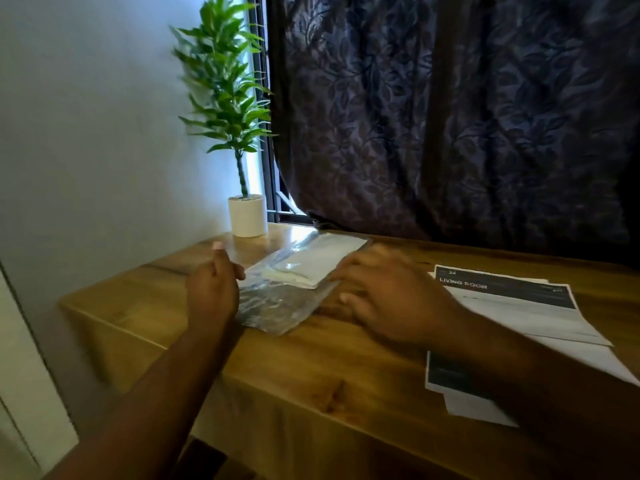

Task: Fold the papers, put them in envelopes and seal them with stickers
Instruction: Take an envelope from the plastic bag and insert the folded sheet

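Still at the very start, by the look of it: no paper folded yet, no envelope filled, no sticker in sight. On the wooden table [311, 375], a clear plastic bag [280, 306] with a flat stack of white envelopes [318, 261] inside, near the far edge and just in front of a little plant in a white pot [247, 216]. Left hand [214, 289] at the left end of the bag, thumb up and fingers loosely curled, touching or nearly touching the plastic (too blurry to tell if gripping). Right hand [384, 299] spread open and flat, fingertips at the right edge of the bag, holding nothing. Printed papers [512, 306] lying unfolded off to the right, partly under the right forearm, well apart from the bag. Step in hand, most likely: getting the envelopes out of the bag. Next move calls for holding the bag down with one hand, finding the open end, and sliding one envelope out without creasing it.
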